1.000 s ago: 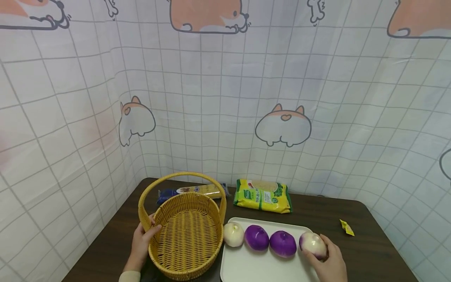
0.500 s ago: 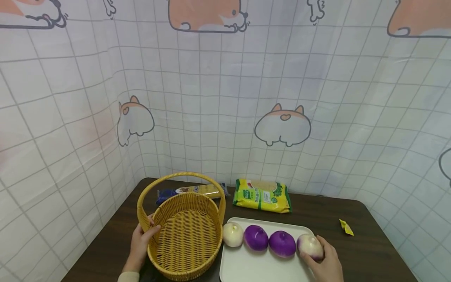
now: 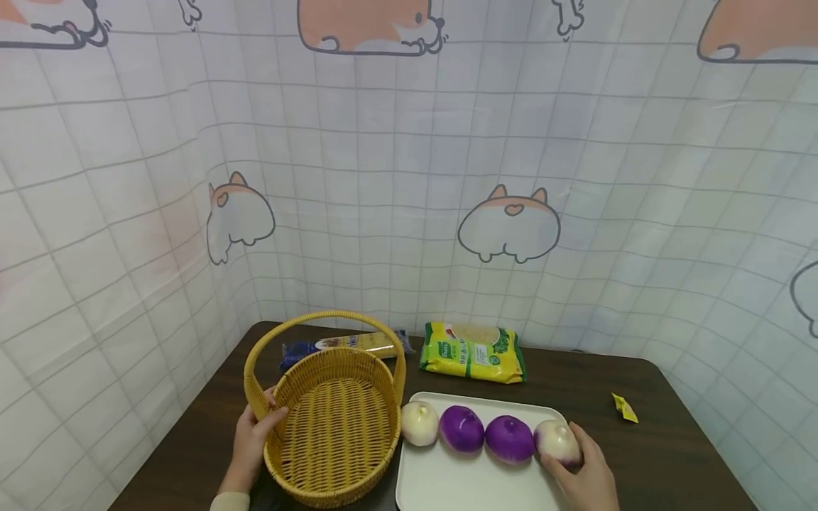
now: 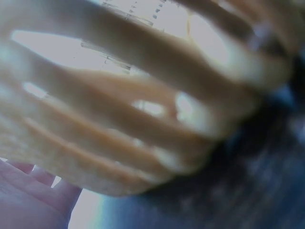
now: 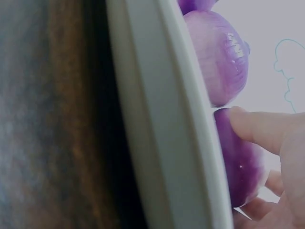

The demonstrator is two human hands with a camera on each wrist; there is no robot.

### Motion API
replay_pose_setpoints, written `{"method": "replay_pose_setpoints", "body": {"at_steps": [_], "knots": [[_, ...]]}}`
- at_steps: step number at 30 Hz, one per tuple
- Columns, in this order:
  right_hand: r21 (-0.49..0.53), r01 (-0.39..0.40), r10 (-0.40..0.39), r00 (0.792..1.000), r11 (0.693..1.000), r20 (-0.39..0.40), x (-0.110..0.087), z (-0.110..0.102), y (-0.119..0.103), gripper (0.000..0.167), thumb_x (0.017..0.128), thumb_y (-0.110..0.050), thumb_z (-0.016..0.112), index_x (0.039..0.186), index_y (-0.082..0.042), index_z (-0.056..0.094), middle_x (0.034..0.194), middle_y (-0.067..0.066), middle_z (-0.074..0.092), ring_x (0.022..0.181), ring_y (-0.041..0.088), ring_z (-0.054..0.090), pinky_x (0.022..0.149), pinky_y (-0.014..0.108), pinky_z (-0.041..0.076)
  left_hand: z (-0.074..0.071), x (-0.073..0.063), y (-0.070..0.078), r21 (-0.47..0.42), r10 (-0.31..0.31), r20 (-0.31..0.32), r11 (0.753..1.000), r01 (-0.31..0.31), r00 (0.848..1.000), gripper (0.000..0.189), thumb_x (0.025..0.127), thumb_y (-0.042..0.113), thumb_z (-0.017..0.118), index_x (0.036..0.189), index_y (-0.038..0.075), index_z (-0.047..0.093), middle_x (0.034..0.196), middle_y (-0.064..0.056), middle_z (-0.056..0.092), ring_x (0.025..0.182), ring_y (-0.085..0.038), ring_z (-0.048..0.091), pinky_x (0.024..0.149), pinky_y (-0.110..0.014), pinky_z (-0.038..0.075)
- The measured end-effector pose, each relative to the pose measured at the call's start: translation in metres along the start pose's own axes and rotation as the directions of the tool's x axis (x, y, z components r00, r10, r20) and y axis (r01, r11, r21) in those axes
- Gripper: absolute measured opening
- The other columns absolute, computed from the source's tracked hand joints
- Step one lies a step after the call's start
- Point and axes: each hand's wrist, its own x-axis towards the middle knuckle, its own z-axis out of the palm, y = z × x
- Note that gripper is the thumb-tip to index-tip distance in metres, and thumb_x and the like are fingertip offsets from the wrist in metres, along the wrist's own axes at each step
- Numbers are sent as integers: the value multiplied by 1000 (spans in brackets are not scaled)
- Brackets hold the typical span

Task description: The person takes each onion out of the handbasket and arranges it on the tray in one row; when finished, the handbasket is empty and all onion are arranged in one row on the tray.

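My left hand [image 3: 249,443] grips the near-left rim of a yellow wicker basket [image 3: 396,454] at the foot of its arched handle, thumb over the inside. The basket's weave [image 4: 157,109] fills much of the left wrist view, blurred. My right hand [image 3: 591,472] holds a white turnip with a purple underside [image 3: 557,441] at the right end of a row on a white tray [image 3: 476,490]. Two purple turnips [image 3: 461,429] [image 3: 509,440] and a pale one [image 3: 420,424] make up the rest of the row. In the right wrist view, my thumb [image 5: 259,129] presses the held turnip [image 5: 240,162].
A yellow-green food packet [image 3: 473,353] lies behind the tray. Behind the basket is a blue and yellow pasta packet [image 3: 358,344], partly hidden. A small yellow wrapper [image 3: 625,408] lies right of the tray on the dark wooden table [image 3: 671,461]. Patterned curtains hang behind.
My right hand has shifted slightly left with the turnip, and the gap to the neighbouring purple turnip has closed. My left hand keeps its hold on the basket. The head view has drifted a little.
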Motion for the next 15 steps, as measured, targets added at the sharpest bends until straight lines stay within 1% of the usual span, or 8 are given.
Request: {"method": "replay_pose_setpoints", "body": {"at_steps": [2, 5, 8, 10, 12, 14, 15], "knots": [[-4, 0, 0, 1000, 1000, 9, 0, -1, -3, 92, 81, -39, 78, 147, 2, 29, 145, 32, 34, 133, 51, 33, 106, 64, 30, -1, -1, 0, 2, -1, -9, 1000, 1, 1000, 36, 96, 16, 62, 115, -5, 39, 149, -15, 40, 126, -21, 43, 82, -8, 43], [-7, -10, 10, 1000, 1000, 23, 1, -2, -6, 94, 81, -38, 78, 147, 4, 27, 145, 33, 32, 133, 52, 32, 106, 64, 29, -1, -1, 1, 1, 9, -1, 1000, -9, 1000, 36, 96, 15, 61, 114, -6, 38, 150, -17, 39, 130, -25, 42, 81, -8, 43], [-8, -22, 23, 999, 1000, 38, 3, -2, -7, 97, 81, -41, 78, 148, 4, 24, 146, 34, 30, 133, 52, 30, 106, 65, 28, -2, -1, 1, -4, 16, 4, 1000, -16, 1000, 37, 96, 15, 61, 114, -6, 37, 151, -18, 37, 133, -30, 40, 80, -7, 42], [-8, -33, 34, 998, 999, 54, 4, -3, -7, 100, 80, -44, 77, 149, 5, 22, 147, 35, 27, 134, 53, 28, 107, 66, 27, -2, -1, 2, -4, 13, 2, 1000, -13, 1000, 36, 96, 14, 61, 114, -6, 38, 150, -18, 38, 133, -30, 40, 80, -7, 43], [-7, -50, 50, 996, 999, 67, 3, -4, -6, 103, 80, -49, 75, 150, 4, 21, 148, 35, 23, 135, 54, 25, 106, 67, 26, -2, -1, 2, 7, 4, 1, 1000, -4, 1000, 35, 96, 15, 61, 114, -5, 39, 150, -17, 38, 130, -26, 42, 80, -7, 43], [-8, -66, 66, 995, 998, 74, 3, -7, -6, 105, 80, -53, 74, 150, 4, 20, 149, 36, 21, 134, 55, 25, 105, 67, 27, -3, -1, 1, 20, -7, -1, 1000, 7, 1000, 34, 96, 17, 62, 114, -4, 41, 150, -16, 39, 123, -16, 47, 81, -8, 43], [-10, -73, 73, 995, 997, 72, 2, -8, -5, 105, 80, -55, 73, 150, 3, 20, 148, 36, 21, 132, 54, 28, 104, 66, 31, -3, -1, 1, 28, -11, -1, 1000, 11, 1000, 34, 96, 18, 62, 114, -2, 43, 150, -16, 39, 120, -11, 48, 81, -9, 44]]}}
